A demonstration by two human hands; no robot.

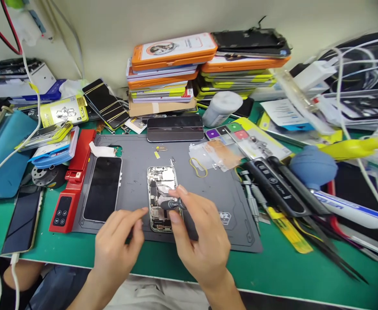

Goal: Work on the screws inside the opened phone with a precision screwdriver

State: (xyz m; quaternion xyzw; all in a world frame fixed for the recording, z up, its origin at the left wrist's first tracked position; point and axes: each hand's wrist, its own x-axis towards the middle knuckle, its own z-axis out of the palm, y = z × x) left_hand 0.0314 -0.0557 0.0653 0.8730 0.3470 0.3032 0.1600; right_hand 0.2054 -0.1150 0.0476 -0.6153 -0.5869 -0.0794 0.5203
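Note:
An opened phone (156, 176) with its inner parts bare lies upright on the grey mat (134, 168). My right hand (200, 230) pinches a dark screwdriver (169, 204) between thumb and fingers, held over the middle of the phone. The tool's tip points left and is too small to make out. At the phone's lower left edge is my left hand (119, 241), its index finger stretched toward the frame and its other fingers curled; nothing shows in it. Left of the opened phone lies a dark phone screen (103, 188). Small loose parts (157, 154) sit above the phone.
A red device (66, 202) borders the mat's left side. Stacked boxes (174, 51) stand at the back. Rightward lie screwdrivers (252, 198), a black tool (277, 187), a blue air blower (313, 167) and tweezers (334, 254). Another person's arm (24, 273) shows at lower left.

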